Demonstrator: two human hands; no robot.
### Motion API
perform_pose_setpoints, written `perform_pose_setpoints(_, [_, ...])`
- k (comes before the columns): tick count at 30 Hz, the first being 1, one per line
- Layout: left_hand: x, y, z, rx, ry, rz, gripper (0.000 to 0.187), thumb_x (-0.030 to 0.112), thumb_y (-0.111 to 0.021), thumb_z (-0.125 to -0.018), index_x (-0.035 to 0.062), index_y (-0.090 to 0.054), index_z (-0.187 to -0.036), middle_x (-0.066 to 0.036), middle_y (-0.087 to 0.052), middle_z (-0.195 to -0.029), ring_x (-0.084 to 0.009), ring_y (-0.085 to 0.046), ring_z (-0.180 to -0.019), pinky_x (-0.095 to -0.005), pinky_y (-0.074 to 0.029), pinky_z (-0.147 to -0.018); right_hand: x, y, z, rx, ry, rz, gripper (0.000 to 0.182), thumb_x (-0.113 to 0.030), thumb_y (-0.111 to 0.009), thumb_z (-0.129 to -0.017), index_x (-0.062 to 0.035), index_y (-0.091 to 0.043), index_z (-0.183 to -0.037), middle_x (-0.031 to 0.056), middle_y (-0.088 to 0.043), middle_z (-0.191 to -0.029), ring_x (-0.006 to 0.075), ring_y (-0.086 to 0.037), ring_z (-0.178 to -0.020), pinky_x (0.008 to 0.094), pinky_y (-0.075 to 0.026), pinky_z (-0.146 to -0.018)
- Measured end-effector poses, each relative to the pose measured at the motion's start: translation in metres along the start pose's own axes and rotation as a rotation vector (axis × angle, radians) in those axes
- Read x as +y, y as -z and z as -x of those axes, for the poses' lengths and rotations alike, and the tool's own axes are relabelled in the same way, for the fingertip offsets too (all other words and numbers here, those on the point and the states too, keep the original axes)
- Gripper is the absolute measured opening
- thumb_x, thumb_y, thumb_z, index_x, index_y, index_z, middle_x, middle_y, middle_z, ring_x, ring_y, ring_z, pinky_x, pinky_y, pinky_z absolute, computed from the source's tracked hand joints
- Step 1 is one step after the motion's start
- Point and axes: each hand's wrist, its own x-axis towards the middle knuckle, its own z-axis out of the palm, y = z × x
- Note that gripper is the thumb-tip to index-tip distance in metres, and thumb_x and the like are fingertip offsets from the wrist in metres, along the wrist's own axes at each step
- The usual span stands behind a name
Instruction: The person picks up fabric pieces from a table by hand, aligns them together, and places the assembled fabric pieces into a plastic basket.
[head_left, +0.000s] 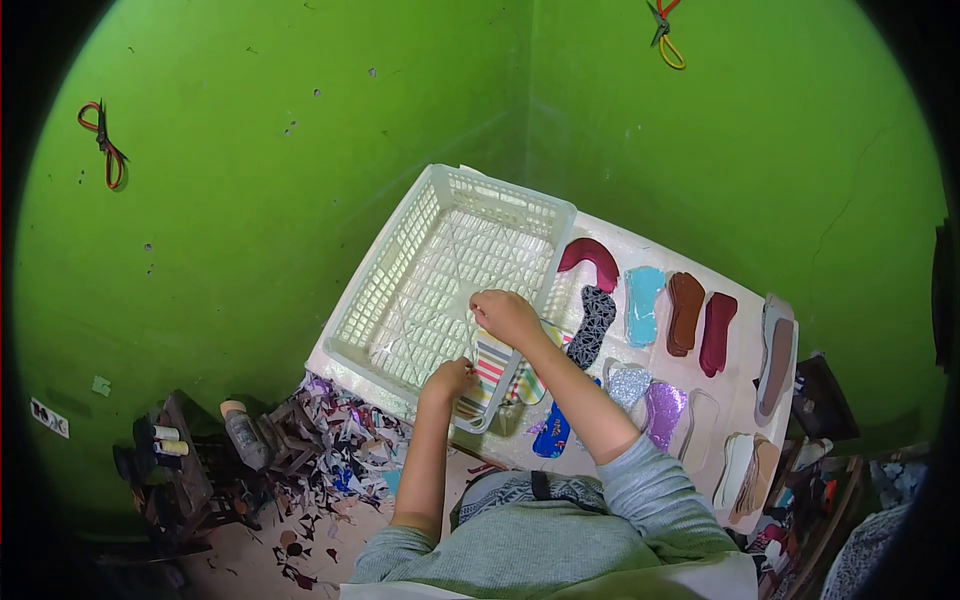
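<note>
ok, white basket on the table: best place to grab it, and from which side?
Likely the near rim of the white basket, from the person's side. It sits upright and open-topped; both the left hand and right hand are at that edge, and its lattice walls offer finger holes.

Striped insole [490, 365] at basket's [400, 265] near rim

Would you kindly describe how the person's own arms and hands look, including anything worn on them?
Both arms wear grey long sleeves of a soft knit top, pushed up to about the elbows, so the forearms are bare. The left hand and right hand are bare too: no gloves, and no rings, watch or markings that can be made out.
</note>
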Motion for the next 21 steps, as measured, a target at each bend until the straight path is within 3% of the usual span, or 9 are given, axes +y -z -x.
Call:
perform_pose_setpoints(2, [0.004, 0.003, 0.002, 0.007, 0.008, 0.008, 0.038, 0.024, -0.064, -0.073, 0.0017, -0.058, -0.103, -0.021, -0.063, -0.093, -0.0346, -0.06, -0.089, -0.0392, -0.046, -0.079, -0.01, 0.005, 0.012, 0.261, -0.126, -0.17, 0.006, -0.011, -0.057, -0.076, -0.0072, -0.057, -0.08, 0.0104, -0.059, -0.073, 0.0261, -0.06, -0.069, 0.0366, -0.048, -0.062])
perform_pose_setpoints(5, [0.012, 0.01, 0.003, 0.0, -0.001, -0.041, 0.037, 0.024, -0.065, -0.075, 0.0024, -0.057, -0.105, -0.023, -0.062, -0.093, -0.0331, -0.061, -0.087, -0.0374, -0.048, -0.074, -0.018, 0.008, 0.034, 0.289, -0.192, -0.314, 0.005, -0.01, -0.058, -0.076, -0.0067, -0.055, -0.079, 0.0102, -0.059, -0.074, 0.0263, -0.06, -0.071, 0.037, -0.047, -0.065])
perform_pose_setpoints(7, [0.023, 0.014, 0.007, 0.249, -0.151, 0.122, 0.024, 0.015, -0.061, -0.078, 0.0026, -0.058, -0.099, -0.02, -0.062, -0.087, -0.0294, -0.062, -0.077, -0.0356, -0.048, -0.066, -0.018, 0.011, 0.051, 0.32, -0.13, -0.351, 0.006, -0.01, -0.059, -0.076, -0.0065, -0.056, -0.08, 0.0096, -0.059, -0.074, 0.0263, -0.059, -0.07, 0.0364, -0.047, -0.065])
perform_pose_setpoints(8, [0.028, 0.016, 0.01, 0.249, -0.157, 0.118, 0.024, 0.015, -0.061, -0.078, 0.0026, -0.058, -0.099, -0.02, -0.062, -0.087, -0.0294, -0.062, -0.077, -0.0356, -0.048, -0.066, -0.018, 0.013, 0.06, 0.347, -0.066, -0.387, 0.007, -0.009, -0.06, -0.075, -0.0064, -0.056, -0.081, 0.009, -0.059, -0.074, 0.0263, -0.059, -0.069, 0.0358, -0.047, -0.064])
perform_pose_setpoints(10, [0.049, 0.025, 0.029, 0.556, -0.356, 0.202, 0.017, 0.007, -0.058, -0.079, 0.0019, -0.058, -0.095, -0.017, -0.06, -0.082, -0.0261, -0.06, -0.069, -0.0338, -0.047, -0.062, -0.021, 0.019, 0.079, 0.384, -0.024, -0.404, 0.01, -0.009, -0.061, -0.076, -0.0058, -0.058, -0.085, 0.0079, -0.059, -0.075, 0.0232, -0.06, -0.07, 0.0321, -0.047, -0.065])
perform_pose_setpoints(12, [0.062, 0.026, 0.044, 0.673, -0.444, 0.179, 0.015, 0.004, -0.057, -0.078, 0.0016, -0.057, -0.093, -0.015, -0.059, -0.08, -0.0253, -0.057, -0.066, -0.034, -0.046, -0.062, -0.025, 0.026, 0.099, 0.376, -0.248, -0.569, 0.011, -0.008, -0.061, -0.077, -0.0041, -0.059, -0.087, 0.008, -0.062, -0.079, 0.0189, -0.061, -0.074, 0.0292, -0.047, -0.066])
perform_pose_setpoints(14, [0.077, 0.024, 0.064, 0.805, -0.528, 0.157, 0.015, 0.003, -0.058, -0.078, 0.0029, -0.056, -0.092, -0.012, -0.057, -0.076, -0.027, -0.057, -0.07, -0.036, -0.045, -0.064, -0.019, 0.028, 0.119, 0.419, -0.329, -0.596, 0.012, -0.007, -0.061, -0.077, -0.0033, -0.06, -0.089, 0.009, -0.063, -0.079, 0.0167, -0.063, -0.073, 0.0275, -0.048, -0.065])
perform_pose_setpoints(19, [0.111, -0.019, 0.097, 0.747, -0.666, 0.114, 0.019, 0.001, -0.06, -0.074, 0.0046, -0.056, -0.093, -0.012, -0.056, -0.077, -0.0277, -0.056, -0.074, -0.0363, -0.045, -0.065, -0.001, 0.021, 0.171, 0.5, -0.534, -0.532, 0.013, -0.007, -0.063, -0.076, -0.0048, -0.06, -0.089, 0.0106, -0.062, -0.071, 0.0173, -0.063, -0.065, 0.0273, -0.049, -0.061])
perform_pose_setpoints(21, [0.117, -0.043, 0.097, 0.532, -0.717, 0.115, 0.021, 0.002, -0.059, -0.074, 0.0049, -0.055, -0.095, -0.012, -0.055, -0.078, -0.0289, -0.055, -0.077, -0.0379, -0.044, -0.065, 0.0, 0.019, 0.185, 0.492, -0.581, -0.507, 0.013, -0.007, -0.063, -0.074, -0.0049, -0.059, -0.087, 0.0107, -0.061, -0.07, 0.0182, -0.062, -0.063, 0.0287, -0.049, -0.06])
